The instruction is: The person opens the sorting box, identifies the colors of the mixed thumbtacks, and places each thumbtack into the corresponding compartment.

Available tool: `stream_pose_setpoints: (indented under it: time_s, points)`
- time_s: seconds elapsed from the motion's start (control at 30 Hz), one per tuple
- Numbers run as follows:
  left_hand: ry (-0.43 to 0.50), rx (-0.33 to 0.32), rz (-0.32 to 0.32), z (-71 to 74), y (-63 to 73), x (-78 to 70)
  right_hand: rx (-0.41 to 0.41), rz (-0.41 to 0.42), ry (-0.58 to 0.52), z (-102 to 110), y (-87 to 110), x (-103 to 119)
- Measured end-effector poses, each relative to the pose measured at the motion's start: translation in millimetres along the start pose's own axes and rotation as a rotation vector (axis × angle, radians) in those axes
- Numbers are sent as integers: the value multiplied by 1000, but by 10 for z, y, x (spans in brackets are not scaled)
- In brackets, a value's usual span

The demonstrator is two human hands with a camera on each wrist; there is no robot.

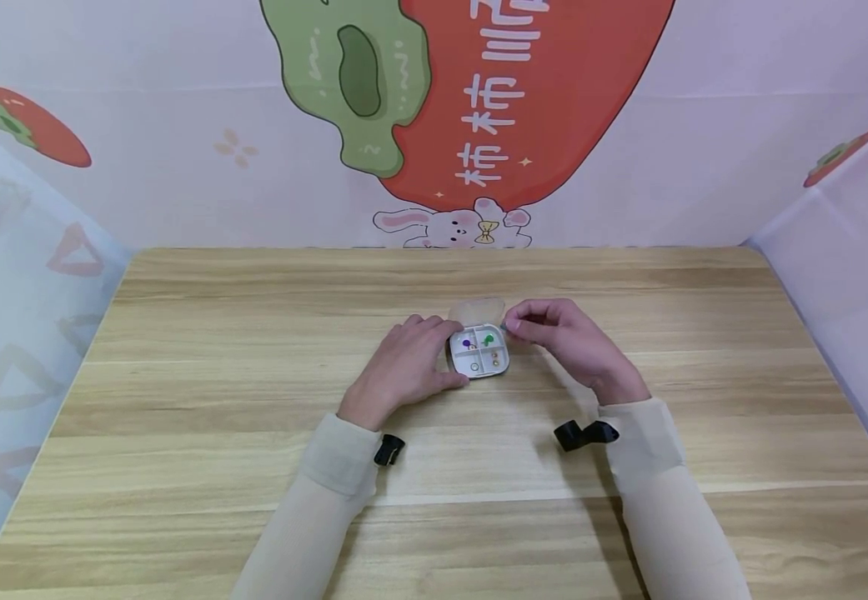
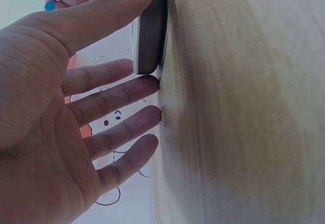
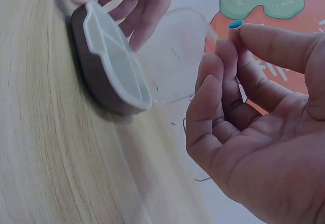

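Note:
A small box (image 1: 479, 349) with four pale compartments stands on the wooden table, its clear lid (image 1: 479, 311) raised at the back. Its dark side shows in both wrist views. My left hand (image 1: 403, 362) holds it at the left, thumb at the front edge and index finger at the back corner, other fingers spread. Tiny purple, green and gold-coloured pieces lie in the compartments, along with a small round one at front left. At the box's back right, my right hand (image 1: 564, 337) pinches a tiny blue round-topped piece (image 3: 235, 24) between thumb and index finger.
The wood-grain table (image 1: 253, 517) runs to a white backdrop cloth (image 1: 178, 167) printed with persimmons and a rabbit. Cloth also hangs at both sides. Black wrist mounts (image 1: 586, 434) sit at both beige sleeves.

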State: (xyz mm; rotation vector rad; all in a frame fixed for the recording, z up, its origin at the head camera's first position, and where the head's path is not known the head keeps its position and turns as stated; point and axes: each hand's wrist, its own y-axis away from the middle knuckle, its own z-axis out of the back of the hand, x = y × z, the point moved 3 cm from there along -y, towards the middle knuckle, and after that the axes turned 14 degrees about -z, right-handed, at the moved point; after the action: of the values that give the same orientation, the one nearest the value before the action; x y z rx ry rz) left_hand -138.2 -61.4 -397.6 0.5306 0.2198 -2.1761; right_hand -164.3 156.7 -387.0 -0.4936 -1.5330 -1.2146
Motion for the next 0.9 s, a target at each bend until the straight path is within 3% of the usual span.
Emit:
stream_pose_setpoints:
  time_s: [0.27, 0.47, 0.7, 0.9]
  points:
    - [-2, 3, 1, -13, 5, 5, 65, 34, -119, -15, 25, 10]
    - [0, 5, 0, -8, 3, 4, 68, 33, -113, -30, 18, 15]
    - [1, 7, -1, -6, 1, 5, 1, 18, 13, -73, 4, 23]
    - [-12, -4, -16, 1, 8, 7, -99, 59, 267, -176, 5, 63]
